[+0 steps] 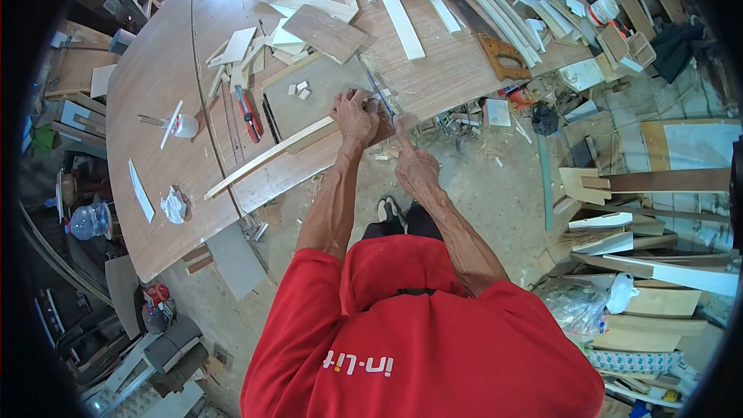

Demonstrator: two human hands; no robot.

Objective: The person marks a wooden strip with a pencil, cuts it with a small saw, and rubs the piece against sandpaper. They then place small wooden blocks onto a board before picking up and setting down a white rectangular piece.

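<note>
My left hand (356,118) is closed over the end of a long pale wood strip (267,157), pressing it down near the front edge of the workbench (433,89). Just to the right, my right hand (418,166) grips the near end of a thin blue saw blade (378,91), index finger stretched along it. The blade points away from me, right beside the left fingertips. Behind the strip, several small cut wood blocks (300,90) lie on a grey board (321,81). A red utility knife (248,116) and black pencils (271,118) lie left of them.
A handsaw (495,50) with a wooden handle rests at the bench's right edge. Wood offcuts (325,31) are piled at the back. A white cup (183,125) and a crumpled white wad (174,205) stand on the left. Scraps litter the floor (480,178).
</note>
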